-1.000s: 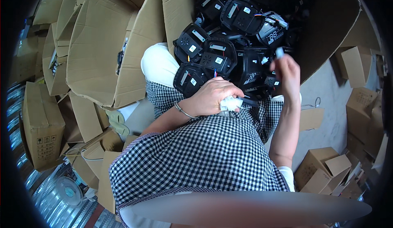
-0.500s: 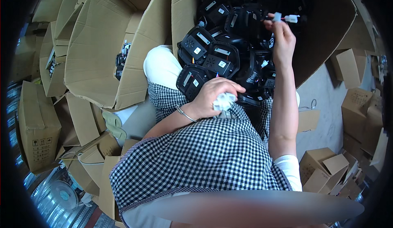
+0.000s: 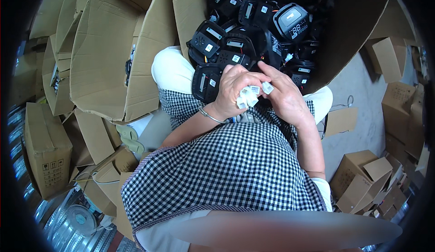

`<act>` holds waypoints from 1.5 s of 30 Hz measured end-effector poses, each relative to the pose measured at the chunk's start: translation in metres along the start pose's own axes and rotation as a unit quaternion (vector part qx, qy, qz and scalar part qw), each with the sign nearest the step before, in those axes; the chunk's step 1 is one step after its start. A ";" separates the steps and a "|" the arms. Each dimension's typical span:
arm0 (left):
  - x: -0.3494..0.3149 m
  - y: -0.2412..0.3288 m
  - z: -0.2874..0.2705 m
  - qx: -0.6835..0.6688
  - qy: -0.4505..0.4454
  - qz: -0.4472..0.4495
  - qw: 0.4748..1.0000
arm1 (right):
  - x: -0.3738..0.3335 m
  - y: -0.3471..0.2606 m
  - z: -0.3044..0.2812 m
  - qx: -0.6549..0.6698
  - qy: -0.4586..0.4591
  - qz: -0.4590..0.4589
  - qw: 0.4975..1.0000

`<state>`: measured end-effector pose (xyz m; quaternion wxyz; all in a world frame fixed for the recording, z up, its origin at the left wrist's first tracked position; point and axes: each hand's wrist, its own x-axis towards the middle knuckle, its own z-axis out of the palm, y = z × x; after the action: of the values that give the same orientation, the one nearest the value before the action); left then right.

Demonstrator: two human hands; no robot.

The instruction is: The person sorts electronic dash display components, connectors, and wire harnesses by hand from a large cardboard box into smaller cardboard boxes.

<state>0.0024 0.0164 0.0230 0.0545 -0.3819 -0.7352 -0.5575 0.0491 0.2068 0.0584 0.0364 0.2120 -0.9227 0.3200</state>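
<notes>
Past wht plugs (image 3: 248, 97): blk units (image 3: 199, 41), ctn (image 3: 186, 7)

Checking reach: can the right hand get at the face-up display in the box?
Likely yes: the display lies atop the pile, its face uncovered, though the right hand is by the white plugs.

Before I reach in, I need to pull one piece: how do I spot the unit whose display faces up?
Start at the large open cardboard carton, which holds a heap of black plastic units. In that heap, beyond the right hand, lies the display unit: its rounded, greyish face with white digits faces up, whereas its left neighbour shows a black back with a white label.
</notes>
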 end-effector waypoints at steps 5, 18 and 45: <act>0.005 0.000 -0.001 -0.009 -0.017 -0.016 1.000 | -0.032 -0.008 -0.021 0.178 -0.034 0.242 0.953; -0.007 -0.005 -0.009 0.126 -0.082 0.079 0.986 | -0.028 0.006 -0.001 0.347 -0.111 0.256 0.895; 0.087 0.028 -0.149 -0.459 0.358 0.024 0.813 | -0.052 0.034 0.006 0.474 0.305 0.361 0.743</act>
<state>-0.0930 -0.0659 0.1445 0.1453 -0.1536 -0.3128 -0.9260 0.0822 0.2465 0.0235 0.0924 -0.2559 -0.5994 0.7528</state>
